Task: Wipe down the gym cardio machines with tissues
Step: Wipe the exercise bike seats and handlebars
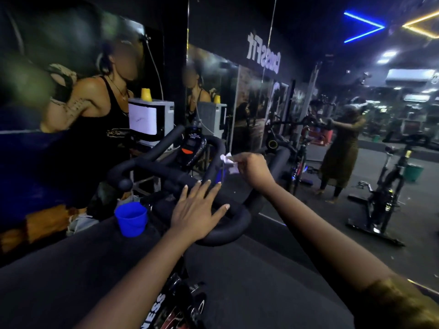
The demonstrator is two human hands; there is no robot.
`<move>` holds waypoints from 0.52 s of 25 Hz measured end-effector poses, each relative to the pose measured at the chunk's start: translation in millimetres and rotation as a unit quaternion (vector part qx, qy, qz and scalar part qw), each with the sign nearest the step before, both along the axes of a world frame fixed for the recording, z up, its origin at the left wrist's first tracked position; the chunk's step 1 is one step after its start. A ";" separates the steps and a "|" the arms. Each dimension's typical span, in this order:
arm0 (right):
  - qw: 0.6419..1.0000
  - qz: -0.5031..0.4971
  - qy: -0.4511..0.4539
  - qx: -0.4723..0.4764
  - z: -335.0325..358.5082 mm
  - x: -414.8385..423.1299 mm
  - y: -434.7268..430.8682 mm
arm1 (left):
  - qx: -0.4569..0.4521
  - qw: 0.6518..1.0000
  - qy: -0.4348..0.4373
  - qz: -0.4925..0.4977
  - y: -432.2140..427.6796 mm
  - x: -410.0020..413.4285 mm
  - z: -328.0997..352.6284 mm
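A black spin bike stands in front of me, its looped black handlebar (152, 166) at the centre and a small console (191, 148) with an orange button behind it. My left hand (198, 208) lies flat with straight fingers on the near right part of the handlebar. My right hand (253, 169) pinches a crumpled white tissue (229, 162) and holds it against the far right bend of the handlebar. The bike's frame runs down below my arms, partly hidden.
A blue plastic cup (131, 218) sits left of the handlebar. A grey-and-white box with a yellow cup (146, 94) on it stands against the poster wall. A large mirror (308, 115) on the right reflects other bikes, a green bin and a person.
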State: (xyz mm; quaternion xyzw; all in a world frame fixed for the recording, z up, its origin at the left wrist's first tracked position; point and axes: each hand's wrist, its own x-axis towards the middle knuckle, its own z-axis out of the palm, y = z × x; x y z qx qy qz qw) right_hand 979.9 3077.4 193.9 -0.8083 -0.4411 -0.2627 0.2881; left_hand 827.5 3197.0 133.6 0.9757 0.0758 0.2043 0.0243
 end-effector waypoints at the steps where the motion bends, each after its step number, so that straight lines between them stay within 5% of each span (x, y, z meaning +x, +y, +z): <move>1: 0.999 -0.014 0.027 0.013 3.5 9.5 10.9 | 0.009 1.000 0.024 0.011 -1.5 5.1 0.5; 4: 0.996 -0.031 0.083 0.007 2.7 28.9 38.8 | 0.034 0.998 0.052 0.031 -3.0 4.6 -0.1; 8: 0.998 -0.051 0.012 -0.045 -10.8 19.1 44.1 | 0.043 0.997 0.049 0.042 -8.1 2.0 3.8; 13: 0.990 0.107 0.006 -0.095 -34.7 -15.0 22.4 | 0.049 0.996 0.047 0.053 -12.2 1.1 5.0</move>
